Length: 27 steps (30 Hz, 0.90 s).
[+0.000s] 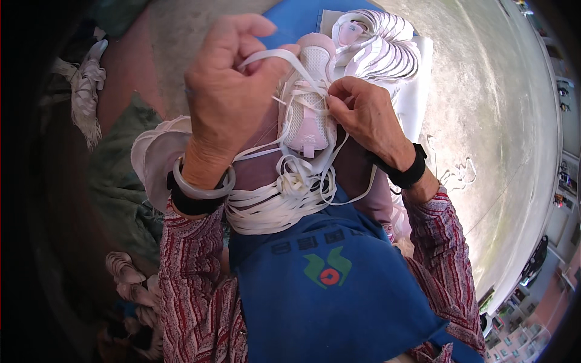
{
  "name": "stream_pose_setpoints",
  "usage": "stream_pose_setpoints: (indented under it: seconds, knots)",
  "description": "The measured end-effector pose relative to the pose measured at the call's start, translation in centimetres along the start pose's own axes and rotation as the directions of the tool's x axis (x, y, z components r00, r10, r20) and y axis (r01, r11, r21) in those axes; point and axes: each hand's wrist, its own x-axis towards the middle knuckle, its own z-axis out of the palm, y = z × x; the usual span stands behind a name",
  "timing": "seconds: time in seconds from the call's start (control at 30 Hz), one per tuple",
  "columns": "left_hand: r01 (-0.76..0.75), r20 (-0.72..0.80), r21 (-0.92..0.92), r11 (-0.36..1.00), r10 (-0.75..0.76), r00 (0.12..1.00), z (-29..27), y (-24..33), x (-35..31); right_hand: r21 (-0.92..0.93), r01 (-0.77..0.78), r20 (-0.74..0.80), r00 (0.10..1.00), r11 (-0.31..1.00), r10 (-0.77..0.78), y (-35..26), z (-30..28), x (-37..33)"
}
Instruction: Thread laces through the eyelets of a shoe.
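A pale pink and white shoe upper (305, 128) lies across my lap, its toe pointing away from me. White shoelace (261, 55) runs from its eyelets up to my left hand (227, 100), which is raised over the upper's left side with the lace pinched between thumb and fingers. At the upper's right edge, my right hand (368, 115) has thumb and forefinger closed on the lacing; the exact bit between the fingertips is hidden. A thick bundle of white laces (260, 212) rests on my lap, nearer to me than the upper.
Stacked shoe uppers (387, 57) sit beyond my right hand. More pale uppers (158, 151) lie beside my left wrist. A blue apron (339, 320) covers my lap. Green cloth (124, 166) and hanging white laces (88, 103) are at left; loose laces (461, 172) lie on the floor at right.
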Motion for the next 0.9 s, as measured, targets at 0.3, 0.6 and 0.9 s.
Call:
stream_pose_setpoints:
  seconds: [0.3,0.6,0.9]
  knots:
    - [0.465,0.238,-0.572,0.676,-0.405,0.883,-2.4,-2.3,-3.0,-0.176,0.096,0.023,0.995,0.980,-0.094,-0.4,-0.1,0.3]
    - [-0.221,-0.062,0.157,0.963,0.233,0.970,-4.8,1.6,-5.9,-0.329,0.175,-0.022,0.981,0.928,-0.193,-0.2,0.7,0.2]
    - [0.163,0.095,-0.280,0.946,-0.142,0.985,-5.9,2.7,-7.6,-0.438,0.181,-0.026,0.977,0.880,-0.214,-0.6,1.0,0.4]
